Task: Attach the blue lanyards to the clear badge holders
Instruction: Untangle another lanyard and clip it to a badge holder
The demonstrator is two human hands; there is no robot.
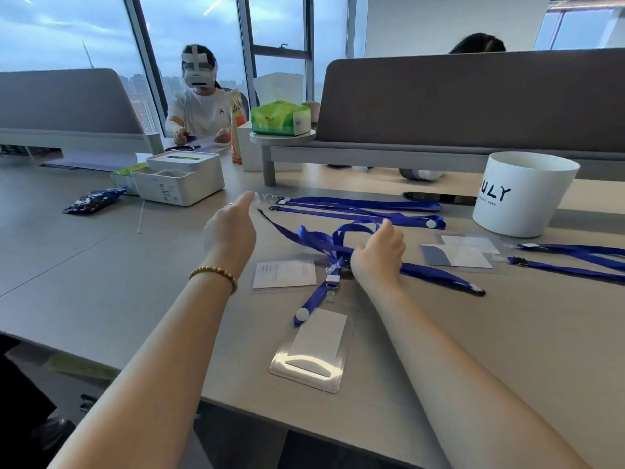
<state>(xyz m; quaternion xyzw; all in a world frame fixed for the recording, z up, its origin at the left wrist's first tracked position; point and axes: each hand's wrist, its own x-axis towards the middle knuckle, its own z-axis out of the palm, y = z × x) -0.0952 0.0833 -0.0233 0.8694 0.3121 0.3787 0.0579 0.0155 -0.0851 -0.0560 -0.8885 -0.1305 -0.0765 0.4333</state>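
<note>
Several blue lanyards lie on the grey desk. My right hand (380,253) grips a bunched blue lanyard (324,240) at mid-desk; its clip end (329,282) hangs down toward a clear badge holder (313,350) near the front edge. My left hand (231,228) stretches forward with straight fingers, its fingertips at the clear clip (267,199) of a far lanyard (358,204). Another badge holder (284,275) lies between my hands. Two more holders (463,253) lie to the right, beside further lanyards (575,258).
A white bucket (524,194) stands at the right rear. A white organiser box (179,179) and a dark snack bag (94,199) sit at the left rear. A raised shelf with a green tissue pack (280,118) is behind. Another person sits opposite.
</note>
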